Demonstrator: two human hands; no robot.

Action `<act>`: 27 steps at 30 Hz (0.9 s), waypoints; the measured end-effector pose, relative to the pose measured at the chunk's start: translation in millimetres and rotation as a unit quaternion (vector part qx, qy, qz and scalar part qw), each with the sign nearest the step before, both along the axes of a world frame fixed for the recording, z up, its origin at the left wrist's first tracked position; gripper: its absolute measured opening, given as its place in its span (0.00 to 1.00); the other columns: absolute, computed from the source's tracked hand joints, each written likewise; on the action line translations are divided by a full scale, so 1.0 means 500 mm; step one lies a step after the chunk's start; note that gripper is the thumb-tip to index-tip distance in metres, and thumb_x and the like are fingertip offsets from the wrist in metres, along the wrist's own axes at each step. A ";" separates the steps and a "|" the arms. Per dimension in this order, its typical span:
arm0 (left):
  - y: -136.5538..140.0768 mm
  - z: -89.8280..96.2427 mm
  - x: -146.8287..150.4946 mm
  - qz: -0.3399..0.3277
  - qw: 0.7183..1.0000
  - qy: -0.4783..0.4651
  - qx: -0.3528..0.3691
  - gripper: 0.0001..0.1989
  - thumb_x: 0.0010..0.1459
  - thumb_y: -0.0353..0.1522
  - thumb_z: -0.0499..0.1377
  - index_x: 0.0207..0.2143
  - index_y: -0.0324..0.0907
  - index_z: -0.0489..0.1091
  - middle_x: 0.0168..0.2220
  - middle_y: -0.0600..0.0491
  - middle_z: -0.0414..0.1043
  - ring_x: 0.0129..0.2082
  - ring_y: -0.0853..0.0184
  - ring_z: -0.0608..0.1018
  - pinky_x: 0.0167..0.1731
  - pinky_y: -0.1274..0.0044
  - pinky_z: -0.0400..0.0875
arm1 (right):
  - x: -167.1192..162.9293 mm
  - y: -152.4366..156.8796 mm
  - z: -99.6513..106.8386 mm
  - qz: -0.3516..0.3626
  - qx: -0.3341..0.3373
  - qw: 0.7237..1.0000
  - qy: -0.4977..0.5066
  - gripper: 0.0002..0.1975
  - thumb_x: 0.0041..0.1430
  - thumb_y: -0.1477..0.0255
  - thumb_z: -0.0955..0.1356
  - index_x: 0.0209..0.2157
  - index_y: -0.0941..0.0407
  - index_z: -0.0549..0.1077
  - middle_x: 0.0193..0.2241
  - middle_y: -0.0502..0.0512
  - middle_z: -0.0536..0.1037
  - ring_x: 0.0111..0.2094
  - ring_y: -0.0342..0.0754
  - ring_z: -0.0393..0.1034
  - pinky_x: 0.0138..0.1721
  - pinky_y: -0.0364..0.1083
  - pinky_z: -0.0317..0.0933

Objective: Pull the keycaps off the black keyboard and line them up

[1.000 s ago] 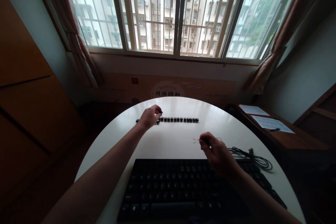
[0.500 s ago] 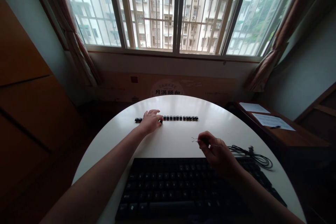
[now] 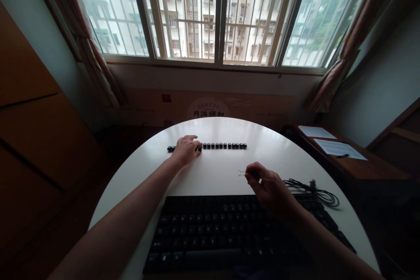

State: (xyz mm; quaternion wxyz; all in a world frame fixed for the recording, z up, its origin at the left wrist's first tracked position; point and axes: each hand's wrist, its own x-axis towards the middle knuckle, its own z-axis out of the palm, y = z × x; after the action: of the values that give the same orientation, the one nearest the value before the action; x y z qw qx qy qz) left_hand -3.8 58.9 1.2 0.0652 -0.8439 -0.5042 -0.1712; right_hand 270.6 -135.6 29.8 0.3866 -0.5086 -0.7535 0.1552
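A row of small black keycaps (image 3: 225,145) runs across the far part of the white table (image 3: 210,170). My left hand (image 3: 186,149) is at the left part of this row, its thumb and a finger closed on one keycap (image 3: 198,149), and it covers several others. Nearer me, my right hand (image 3: 264,179) grips a wire keycap puller (image 3: 242,172) whose two hooked ends point left. Its grip hides the puller's middle. Below both hands lies a black keyboard (image 3: 203,229); my right forearm covers part of its right side.
A coiled black cable (image 3: 323,194) lies behind the keyboard at the right. Beyond the table's right edge stands a brown wooden desk (image 3: 370,168) with papers (image 3: 339,148) and a pen (image 3: 342,155). A patterned box (image 3: 144,105) and a window lie behind the table.
The whole view has shifted slightly. My left hand stays at the row with the keycap between its fingers, and my right hand still holds the puller in nearly the same place.
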 end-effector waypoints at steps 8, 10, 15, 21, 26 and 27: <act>-0.013 0.005 0.015 0.015 0.999 -0.003 0.029 0.10 0.52 0.32 0.61 0.37 0.44 0.79 0.55 0.44 0.70 0.56 0.51 0.68 0.55 0.60 0.62 | -0.002 0.000 0.003 0.003 -0.001 1.000 0.006 0.06 0.66 0.67 0.62 0.37 0.53 0.67 0.25 0.49 0.72 0.24 0.44 0.65 0.25 0.42 0.58; -0.017 0.004 0.019 0.019 0.999 -0.009 0.034 0.10 0.52 0.31 0.61 0.37 0.45 0.79 0.54 0.45 0.71 0.56 0.50 0.68 0.55 0.61 0.62 | -0.002 0.001 0.002 -0.001 0.004 1.000 0.004 0.05 0.65 0.68 0.62 0.36 0.53 0.67 0.25 0.49 0.72 0.24 0.44 0.66 0.26 0.42 0.59; -0.016 -0.002 0.021 0.024 0.998 -0.013 0.048 0.10 0.53 0.30 0.60 0.38 0.44 0.78 0.55 0.45 0.70 0.57 0.50 0.67 0.55 0.60 0.61 | -0.002 0.001 0.000 0.001 0.010 1.000 0.002 0.05 0.65 0.68 0.62 0.36 0.53 0.67 0.25 0.49 0.72 0.25 0.44 0.66 0.28 0.43 0.60; -0.014 -0.004 0.021 0.025 0.998 -0.005 0.051 0.10 0.53 0.30 0.60 0.38 0.43 0.78 0.55 0.43 0.69 0.56 0.50 0.66 0.54 0.60 0.61 | -0.001 0.000 0.001 0.000 0.003 1.000 0.001 0.05 0.65 0.68 0.63 0.36 0.53 0.67 0.25 0.48 0.72 0.25 0.44 0.66 0.28 0.42 0.60; -0.014 -0.005 0.020 0.027 0.998 -0.006 0.047 0.11 0.54 0.30 0.60 0.40 0.43 0.77 0.55 0.44 0.69 0.57 0.50 0.66 0.54 0.60 0.61 | -0.001 -0.001 0.005 0.005 -0.001 1.000 0.003 0.05 0.65 0.68 0.62 0.36 0.53 0.67 0.25 0.48 0.71 0.24 0.44 0.65 0.27 0.42 0.59; -0.014 -0.006 0.021 0.027 0.998 -0.004 0.048 0.11 0.54 0.30 0.60 0.40 0.43 0.77 0.55 0.44 0.69 0.57 0.50 0.66 0.54 0.60 0.62 | -0.001 -0.001 0.006 0.005 -0.002 1.000 0.003 0.05 0.65 0.68 0.62 0.36 0.53 0.67 0.25 0.48 0.71 0.24 0.44 0.65 0.27 0.43 0.59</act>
State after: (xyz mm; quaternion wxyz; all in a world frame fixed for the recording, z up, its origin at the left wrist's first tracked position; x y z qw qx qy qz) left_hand 6.5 52.1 -1.8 0.1079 -0.8254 -0.5181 -0.1968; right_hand 269.9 -136.3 32.6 0.3876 -0.5052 -0.7543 0.1598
